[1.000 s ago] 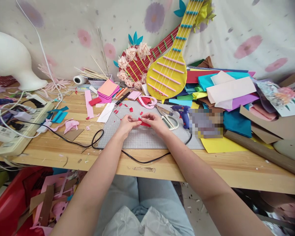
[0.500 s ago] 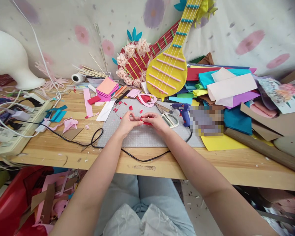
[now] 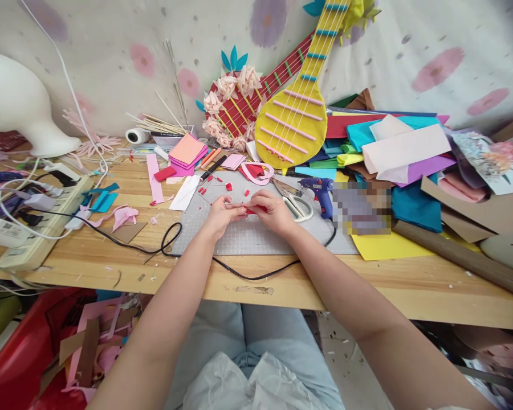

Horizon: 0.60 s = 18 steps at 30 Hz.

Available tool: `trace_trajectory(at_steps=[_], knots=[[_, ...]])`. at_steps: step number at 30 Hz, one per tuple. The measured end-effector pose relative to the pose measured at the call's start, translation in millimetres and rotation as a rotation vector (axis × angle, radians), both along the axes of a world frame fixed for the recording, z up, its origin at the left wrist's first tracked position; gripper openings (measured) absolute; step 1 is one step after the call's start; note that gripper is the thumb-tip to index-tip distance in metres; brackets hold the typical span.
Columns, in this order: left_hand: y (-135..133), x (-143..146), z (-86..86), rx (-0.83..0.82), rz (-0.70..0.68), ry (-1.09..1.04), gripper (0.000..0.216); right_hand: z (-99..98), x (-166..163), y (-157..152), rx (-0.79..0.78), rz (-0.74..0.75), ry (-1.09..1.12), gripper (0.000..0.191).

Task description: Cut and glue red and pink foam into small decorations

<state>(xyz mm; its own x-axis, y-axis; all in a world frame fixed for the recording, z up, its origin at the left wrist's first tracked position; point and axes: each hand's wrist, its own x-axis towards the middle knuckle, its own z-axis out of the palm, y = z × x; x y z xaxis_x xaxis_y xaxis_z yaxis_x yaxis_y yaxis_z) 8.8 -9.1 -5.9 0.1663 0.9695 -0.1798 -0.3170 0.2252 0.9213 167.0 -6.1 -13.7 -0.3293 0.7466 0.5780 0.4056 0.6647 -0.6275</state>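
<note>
Red piece in both hands, small red bits on the mat

Left hand point(image 3: 223, 216) and right hand point(image 3: 273, 212) meet low over the grey cutting mat point(image 3: 222, 244), mid-worktop point(image 3: 154, 273). Fingers of both clamped on one red piece point(image 3: 251, 210), a bit of it showing between them; exact fold hidden. Done, by the look of it: several small red bits point(image 3: 203, 191) cut, lying loose beyond the left hand, some seemingly with thin stems. Left: the held piece, judged part-worked, and the loose bits, not joined to anything visible. Scissors point(image 3: 301, 209) and blue glue gun point(image 3: 322, 199) lie unheld right of the hands. Yellow lute point(image 3: 293, 131) behind, strung, looks near complete. Final count unclear.
</note>
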Motion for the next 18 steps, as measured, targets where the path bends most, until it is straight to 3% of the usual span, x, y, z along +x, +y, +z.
trace_trajectory(at_steps=[6, 18], knots=[[0.4, -3.0, 1.7, -0.027, -0.061, -0.028, 0.048, 4.1, 3.6, -3.7, 0.064, -0.041, -0.24, 0.026], [2.2, -6.2, 2.2, -0.054, -0.017, -0.003, 0.047, 4.5, -2.2, -9.6, -0.001, -0.071, -0.097, 0.017]])
